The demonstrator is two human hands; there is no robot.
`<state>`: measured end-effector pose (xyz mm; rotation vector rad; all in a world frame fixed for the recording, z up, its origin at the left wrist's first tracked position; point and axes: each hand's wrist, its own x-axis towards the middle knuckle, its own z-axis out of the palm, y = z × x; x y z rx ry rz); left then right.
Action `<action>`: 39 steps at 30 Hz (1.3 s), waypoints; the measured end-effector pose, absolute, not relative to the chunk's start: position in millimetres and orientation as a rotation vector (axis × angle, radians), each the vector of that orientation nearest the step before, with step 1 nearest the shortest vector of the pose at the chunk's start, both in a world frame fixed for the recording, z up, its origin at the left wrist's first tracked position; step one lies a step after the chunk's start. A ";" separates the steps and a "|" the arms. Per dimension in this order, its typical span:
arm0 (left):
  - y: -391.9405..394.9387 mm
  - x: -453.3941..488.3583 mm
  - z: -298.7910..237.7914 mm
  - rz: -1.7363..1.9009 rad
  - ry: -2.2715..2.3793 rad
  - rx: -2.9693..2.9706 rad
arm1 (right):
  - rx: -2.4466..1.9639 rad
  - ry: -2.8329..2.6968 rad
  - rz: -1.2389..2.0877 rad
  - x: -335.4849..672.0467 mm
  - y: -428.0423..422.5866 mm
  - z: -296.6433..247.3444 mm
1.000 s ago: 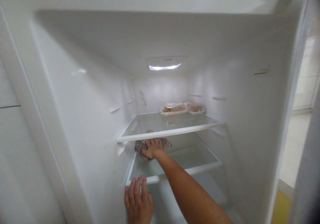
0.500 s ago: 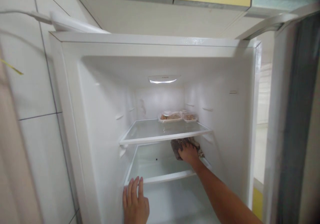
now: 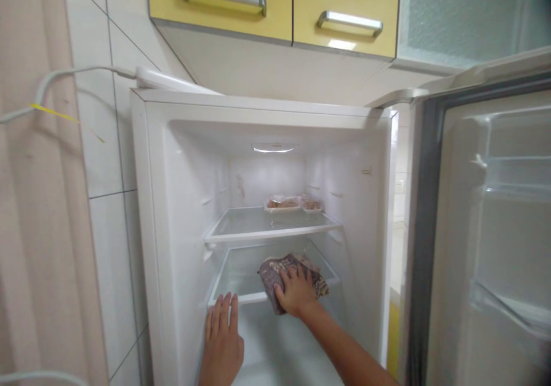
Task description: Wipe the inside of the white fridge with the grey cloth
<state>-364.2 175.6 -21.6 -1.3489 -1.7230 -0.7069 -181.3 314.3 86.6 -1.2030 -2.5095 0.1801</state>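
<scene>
My right hand (image 3: 297,291) presses on a folded brown-and-cream patterned cloth (image 3: 273,280), its fingers spread over the top. The cloth lies across the front part of the lower glass shelf (image 3: 241,268), and one corner hangs past the white front rim. At the left end of that rim, my left hand (image 3: 222,337) has its fingers stretched out, touching the edge and holding nothing. Above is the upper glass shelf (image 3: 241,223) of the open refrigerator (image 3: 185,248).
Wrapped food trays (image 3: 282,204) stand at the back of the upper shelf. The refrigerator door (image 3: 486,231) is swung out on the right. Yellow cabinets (image 3: 275,7) hang overhead. A white cable (image 3: 55,78) runs along the left wall by a pinkish curtain (image 3: 38,231).
My right hand has drawn the cloth from the lower shelf's back right toward its front middle. My left hand stays at the rim. The view has turned right, showing more of the door.
</scene>
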 end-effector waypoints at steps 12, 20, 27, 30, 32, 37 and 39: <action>156.8 -366.7 -51.2 -1.016 -1.781 -1.310 | -0.593 -2.820 0.455 -253.6 266.7 110.4; 160.1 -343.5 -35.9 -1.203 -1.786 -1.185 | -0.785 -2.834 0.461 -306.5 268.1 117.1; 180.7 -350.5 -15.7 -1.011 -1.809 -1.200 | -1.192 -2.704 0.396 -364.0 285.7 117.3; 188.0 -357.5 -20.2 -0.870 -1.787 -1.217 | -1.244 -2.660 0.322 -384.2 302.9 113.8; 190.5 -359.8 -25.0 -0.805 -1.789 -1.224 | -1.267 -2.633 0.302 -396.3 316.2 111.9; 193.6 -359.3 -33.2 -0.777 -1.801 -1.164 | -1.365 -2.590 0.361 -421.9 344.6 108.9; 194.8 -359.0 -34.3 -0.757 -1.801 -1.168 | -1.376 -2.575 0.367 -427.0 350.0 107.5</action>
